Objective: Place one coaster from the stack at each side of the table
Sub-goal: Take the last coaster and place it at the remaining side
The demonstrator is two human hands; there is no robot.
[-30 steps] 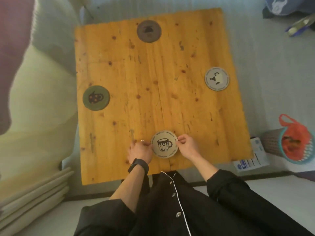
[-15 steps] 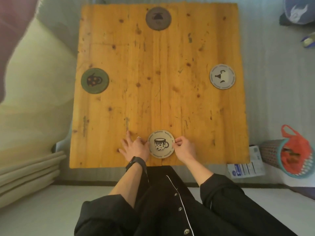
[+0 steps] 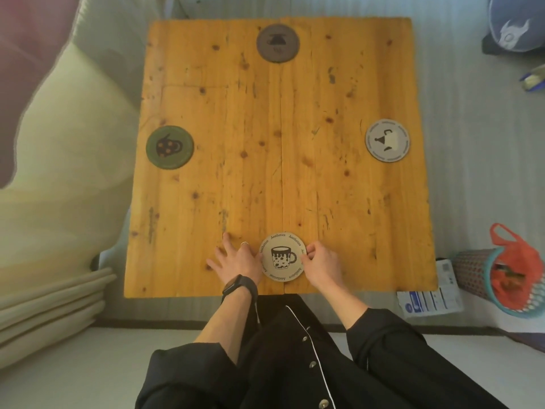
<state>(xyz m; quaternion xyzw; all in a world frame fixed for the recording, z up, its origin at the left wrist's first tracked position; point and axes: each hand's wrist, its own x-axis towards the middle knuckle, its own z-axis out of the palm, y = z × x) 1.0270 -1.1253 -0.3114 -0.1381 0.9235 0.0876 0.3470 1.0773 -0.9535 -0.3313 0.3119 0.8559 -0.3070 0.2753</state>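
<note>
Four coasters down on the wooden table [image 3: 283,178], one at each side, no stack in sight. The beige mug-print coaster [image 3: 282,256] lies flat at six o'clock, near the front edge. The right hand [image 3: 321,265] pinches its right rim with fingertips together; the left hand [image 3: 236,259] rests flat with fingers spread, thumb side touching the left rim. Best finish, I'd say: nudge it square to the seam, then lift both hands straight up so it doesn't skid. Off at four o'clock, a mesh basket [image 3: 469,273] on the floor holds a red-orange bag [image 3: 514,268]; its contents I can't make out.
</note>
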